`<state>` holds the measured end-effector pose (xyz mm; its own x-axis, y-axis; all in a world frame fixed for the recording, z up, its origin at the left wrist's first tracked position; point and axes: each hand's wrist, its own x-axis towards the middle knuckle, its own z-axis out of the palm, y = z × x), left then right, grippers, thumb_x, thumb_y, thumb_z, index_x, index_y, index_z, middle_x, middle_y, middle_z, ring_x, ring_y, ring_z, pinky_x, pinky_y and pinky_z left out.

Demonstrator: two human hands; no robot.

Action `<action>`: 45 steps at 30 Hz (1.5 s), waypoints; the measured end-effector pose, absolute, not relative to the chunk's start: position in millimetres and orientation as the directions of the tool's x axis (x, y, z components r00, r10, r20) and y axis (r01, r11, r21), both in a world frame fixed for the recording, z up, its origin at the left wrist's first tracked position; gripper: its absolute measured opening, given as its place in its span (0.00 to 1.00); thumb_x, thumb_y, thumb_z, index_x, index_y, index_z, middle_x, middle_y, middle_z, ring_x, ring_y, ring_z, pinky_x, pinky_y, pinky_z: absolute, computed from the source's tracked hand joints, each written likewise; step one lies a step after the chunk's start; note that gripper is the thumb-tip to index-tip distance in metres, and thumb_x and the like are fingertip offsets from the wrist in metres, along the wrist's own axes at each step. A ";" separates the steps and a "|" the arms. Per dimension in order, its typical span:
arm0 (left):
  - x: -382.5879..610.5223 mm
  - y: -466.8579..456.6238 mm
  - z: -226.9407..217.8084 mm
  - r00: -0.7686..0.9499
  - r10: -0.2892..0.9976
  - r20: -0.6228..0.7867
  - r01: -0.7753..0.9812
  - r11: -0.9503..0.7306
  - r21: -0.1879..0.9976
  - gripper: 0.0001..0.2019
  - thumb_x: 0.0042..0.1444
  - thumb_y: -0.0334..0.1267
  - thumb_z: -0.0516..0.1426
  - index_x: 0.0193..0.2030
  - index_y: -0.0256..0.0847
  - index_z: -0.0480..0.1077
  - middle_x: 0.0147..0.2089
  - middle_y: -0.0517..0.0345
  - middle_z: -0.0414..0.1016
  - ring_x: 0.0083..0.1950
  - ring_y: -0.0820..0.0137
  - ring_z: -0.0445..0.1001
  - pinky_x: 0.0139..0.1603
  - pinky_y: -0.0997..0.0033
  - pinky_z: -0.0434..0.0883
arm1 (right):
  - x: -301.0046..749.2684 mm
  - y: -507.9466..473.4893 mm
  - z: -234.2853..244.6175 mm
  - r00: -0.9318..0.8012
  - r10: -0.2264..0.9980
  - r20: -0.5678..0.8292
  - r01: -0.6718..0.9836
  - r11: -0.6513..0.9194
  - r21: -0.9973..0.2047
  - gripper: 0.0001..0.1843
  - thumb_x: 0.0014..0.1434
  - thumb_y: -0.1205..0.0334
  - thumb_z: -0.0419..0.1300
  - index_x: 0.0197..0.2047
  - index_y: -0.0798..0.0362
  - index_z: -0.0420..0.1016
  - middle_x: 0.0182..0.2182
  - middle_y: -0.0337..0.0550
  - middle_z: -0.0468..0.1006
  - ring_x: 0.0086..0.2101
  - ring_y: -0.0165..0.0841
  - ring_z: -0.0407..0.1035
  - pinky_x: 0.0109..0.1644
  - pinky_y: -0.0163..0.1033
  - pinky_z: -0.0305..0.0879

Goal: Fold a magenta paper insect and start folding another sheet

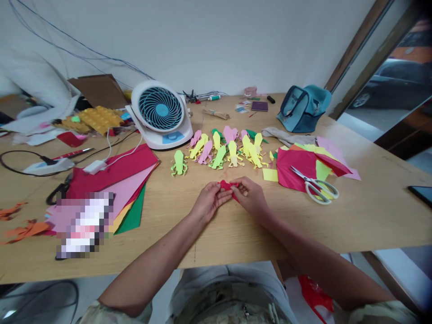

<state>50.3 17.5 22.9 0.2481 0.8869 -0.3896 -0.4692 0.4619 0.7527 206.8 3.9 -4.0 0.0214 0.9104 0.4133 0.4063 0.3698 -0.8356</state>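
Between both hands, just above the wooden table point(202, 243), is a small piece of folded red paper point(227, 185). My left hand point(209, 200) pinches its left side between thumb and fingers, the other fingers curled underneath. On its right side, the fingertips of my right hand point(249, 194) grip the paper and partly cover it. Beyond the hands lies a cluster of folded paper frogs in yellow, green and pink, among them a light-green frog point(178, 163) a little apart on the left and a yellow frog point(233, 154) nearest the hands.
White-handled scissors point(317, 185) rest on crumpled red paper point(290, 168) to the right. At left are stacked coloured sheets point(130, 216), a phone point(84, 225) and a white charger point(95, 167). A fan point(160, 112) and a blue bag point(303, 108) stand farther back.
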 end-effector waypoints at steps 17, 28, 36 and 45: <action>52.2 13.0 24.4 0.210 0.964 -0.160 -0.338 0.225 0.914 0.15 0.50 0.32 0.68 0.36 0.38 0.65 0.28 0.59 0.80 0.34 0.70 0.83 0.40 0.74 0.78 | 214.3 11.6 11.1 0.024 1.000 0.009 -0.056 0.011 -0.998 0.27 0.47 0.34 0.67 0.25 0.53 0.78 0.23 0.42 0.78 0.27 0.32 0.70 0.32 0.36 0.66; 49.7 14.6 23.1 0.259 0.950 -0.175 -0.299 0.251 0.921 0.19 0.45 0.38 0.72 0.37 0.36 0.69 0.27 0.58 0.79 0.28 0.74 0.80 0.34 0.77 0.76 | 212.8 10.8 12.9 0.076 0.997 0.004 -0.072 0.009 -0.997 0.25 0.46 0.37 0.70 0.26 0.52 0.77 0.23 0.40 0.78 0.27 0.31 0.69 0.34 0.38 0.67; 49.0 13.6 24.3 0.339 0.928 -0.156 -0.264 0.253 0.931 0.23 0.38 0.46 0.74 0.35 0.34 0.73 0.26 0.59 0.77 0.26 0.76 0.74 0.31 0.77 0.73 | 213.2 9.3 14.8 0.010 0.997 0.072 -0.056 0.072 -0.996 0.21 0.51 0.40 0.68 0.32 0.52 0.80 0.27 0.39 0.78 0.30 0.30 0.69 0.38 0.37 0.66; 46.4 15.3 28.6 0.303 0.941 -0.152 -0.184 0.214 0.959 0.21 0.38 0.46 0.72 0.34 0.35 0.73 0.23 0.64 0.71 0.21 0.79 0.65 0.25 0.77 0.64 | 215.1 10.8 6.8 -0.011 0.990 0.143 -0.114 0.141 -0.983 0.19 0.52 0.47 0.70 0.42 0.50 0.80 0.34 0.42 0.82 0.36 0.34 0.75 0.44 0.40 0.71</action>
